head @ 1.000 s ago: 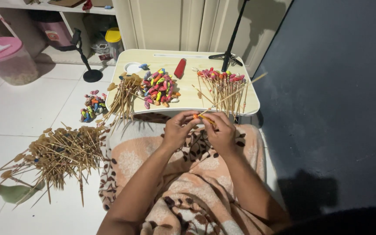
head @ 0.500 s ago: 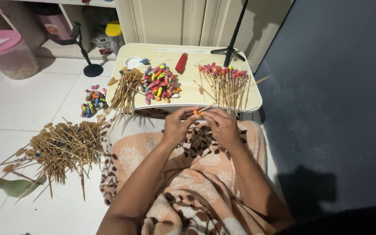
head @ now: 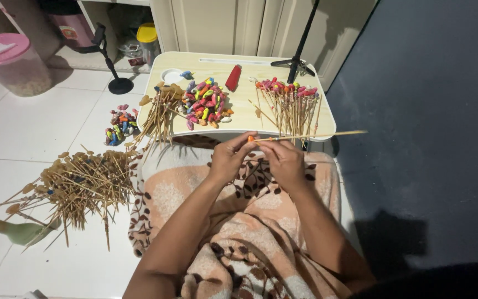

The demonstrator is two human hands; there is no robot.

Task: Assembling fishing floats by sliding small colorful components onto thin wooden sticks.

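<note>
Pinching a thin skewer (head: 311, 134) level at frame centre, right hand (head: 286, 163) steadying, left hand (head: 229, 158) fingertips gripping its orange tip (head: 251, 138).

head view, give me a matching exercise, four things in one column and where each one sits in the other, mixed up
Things:
1. red tube-shaped object
2. pink-lidded container
3. large heap of bare sticks
4. single stick

Places:
A. on the white floor tiles, left of the blanket
B. held between the left hand and the right hand
C. lying on the small table, near its middle
D. on the floor at the far left

Pairs: 1-C, 2-D, 3-A, 4-B
</note>
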